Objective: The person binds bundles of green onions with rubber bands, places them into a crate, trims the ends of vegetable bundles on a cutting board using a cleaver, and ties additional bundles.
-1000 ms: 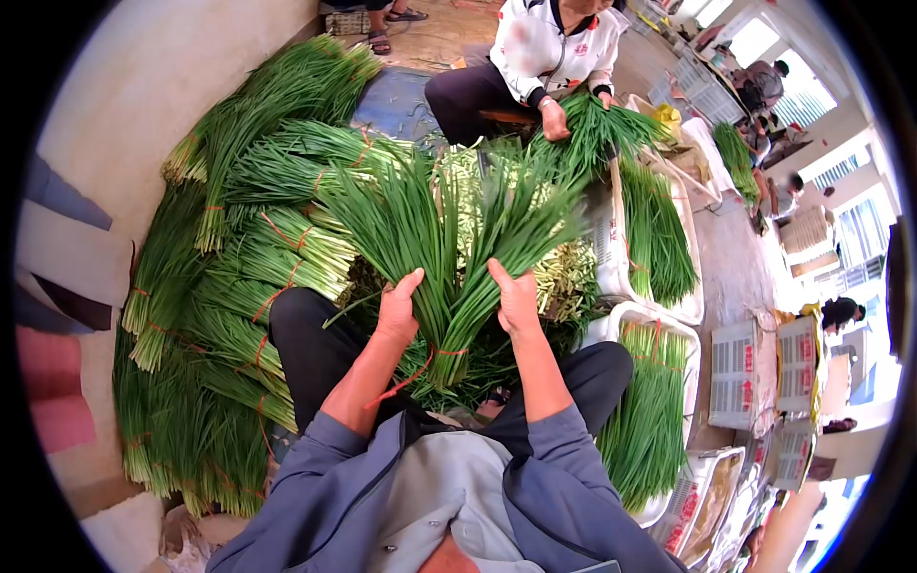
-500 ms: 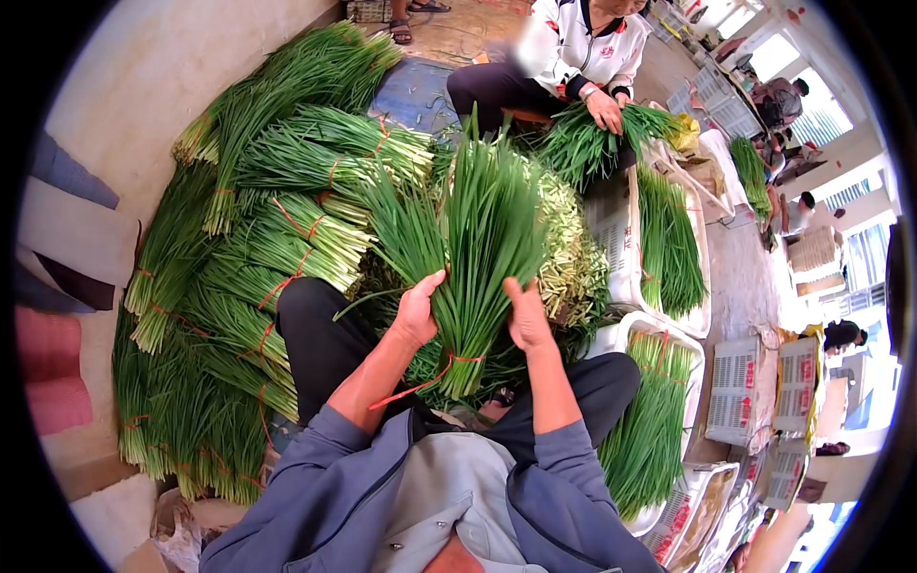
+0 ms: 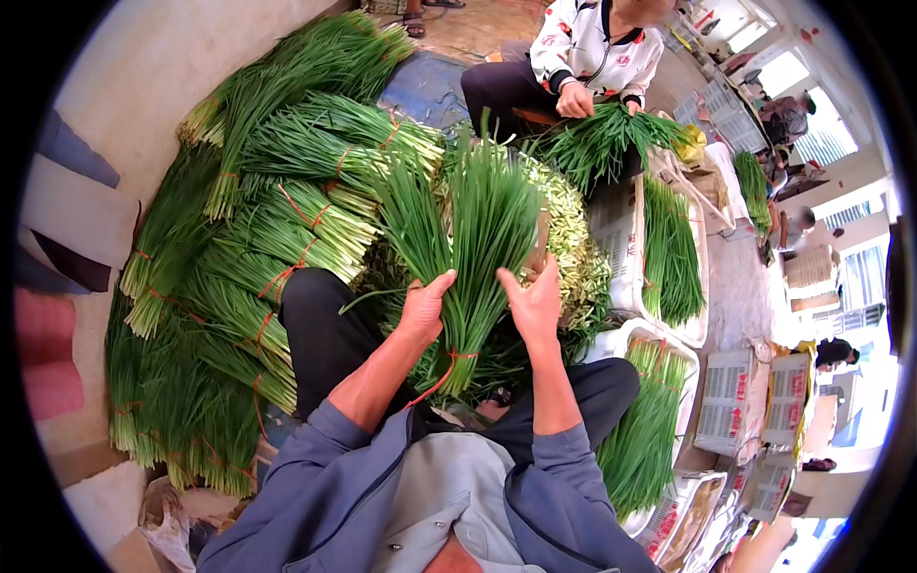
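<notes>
Green and long-leaved, a bunch (image 3: 482,229) stands between the two hands, its tips fanned upward and away from the person, its paler cut ends pointing down between the left knee (image 3: 313,298) and the right knee (image 3: 619,384); a red tie (image 3: 462,355) rings it low, below both hands, with a loose end trailing off toward the left forearm (image 3: 380,377); the left hand (image 3: 426,304) is closed on the bunch's left flank, thumb laid against the leaves, the other fingers mostly hidden; the right hand (image 3: 533,298) is spread at the right flank, thumb parted from the fingers and aimed at the leaves; whether that thumb touches them I cannot tell.

Pale trimmings (image 3: 565,215) lie heaped beyond the bunch; to the left, up to the left knee, are piled bundles (image 3: 315,234) of similar leaves, bound in red, several with whitish ends turned toward the bunch; to the right stand white crates (image 3: 619,239) holding more leaves, the nearer one just beside the right knee; across the heap a co-worker (image 3: 597,53) in a white patterned jacket sits with both hands at a clump of leaves (image 3: 611,143), apart from the bunch.
</notes>
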Available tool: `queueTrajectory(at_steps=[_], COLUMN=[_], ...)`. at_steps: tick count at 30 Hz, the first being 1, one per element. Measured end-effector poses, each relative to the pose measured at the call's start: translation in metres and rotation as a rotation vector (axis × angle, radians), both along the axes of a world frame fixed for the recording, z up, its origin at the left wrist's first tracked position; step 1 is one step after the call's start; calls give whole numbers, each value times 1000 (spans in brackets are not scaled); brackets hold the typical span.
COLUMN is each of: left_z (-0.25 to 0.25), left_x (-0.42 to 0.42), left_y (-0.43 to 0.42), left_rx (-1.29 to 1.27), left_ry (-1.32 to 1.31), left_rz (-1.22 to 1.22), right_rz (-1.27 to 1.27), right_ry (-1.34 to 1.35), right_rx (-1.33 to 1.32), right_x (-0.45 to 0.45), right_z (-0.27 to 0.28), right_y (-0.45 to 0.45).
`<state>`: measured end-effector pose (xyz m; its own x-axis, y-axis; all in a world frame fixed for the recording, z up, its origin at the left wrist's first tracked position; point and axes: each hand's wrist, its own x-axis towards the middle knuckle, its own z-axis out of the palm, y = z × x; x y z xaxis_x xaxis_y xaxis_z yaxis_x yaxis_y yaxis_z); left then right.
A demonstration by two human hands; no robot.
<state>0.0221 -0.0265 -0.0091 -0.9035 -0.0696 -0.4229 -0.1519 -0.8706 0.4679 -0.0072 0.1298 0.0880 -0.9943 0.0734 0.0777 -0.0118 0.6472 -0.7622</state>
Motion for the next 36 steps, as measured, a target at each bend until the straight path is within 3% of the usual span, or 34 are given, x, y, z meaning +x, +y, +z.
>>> queueTrajectory(at_steps=[1,5,9,15,17,19,21,23,25,26,29,30,31,33,34,36], left_z=[-1,3,3,-6,-6,-6,-6,-9,-8,-7,-4,-5,-6,-12,-16,-19], left_x=[1,2,1,2,2,2,-1,0,0,-3,1,2,0,1,2,0], left_y=[2,4,4,4,4,2,0,1,3,4,1,3,4,6,7,7], left_rx=[-69,-39,-81,-136,-137,-141,-156,-159,-112,-113,-174,-153,-152,-187,-188,-182], left_ry=[-2,31,7,62,68,72,66,62,96,100,26,25,32,63,65,98], left_rz=[37,46,31,20,25,33,38,38,15,18,-1,-4,-4,-4,-9,-1], right_rz=[5,493,541,524,374,440,315,362,509,423,565,505,566,707,702,912], right_ry=[137,333,427,99,-315,-411,-409,-400,-455,-444,-451,-390,-242,-60,-58,456], right_rx=[112,-62,186,23,-229,-357,-1251,-1161,-601,-892,-1166,-955,-506,-126,-128,147], right_x=[-3,-18,-48,-56,-46,-45,-43,-42,-40,-36,-55,-55,-53,-62,-67,-80], right_z=[5,21,15,6,27,29,35,37,56,73,94,95,101,75,59,39], right_y=[1,-30,-44,-40,-47,-37,-26,-28,-45,-53,-56,-65,-79,-92,-94,-98])
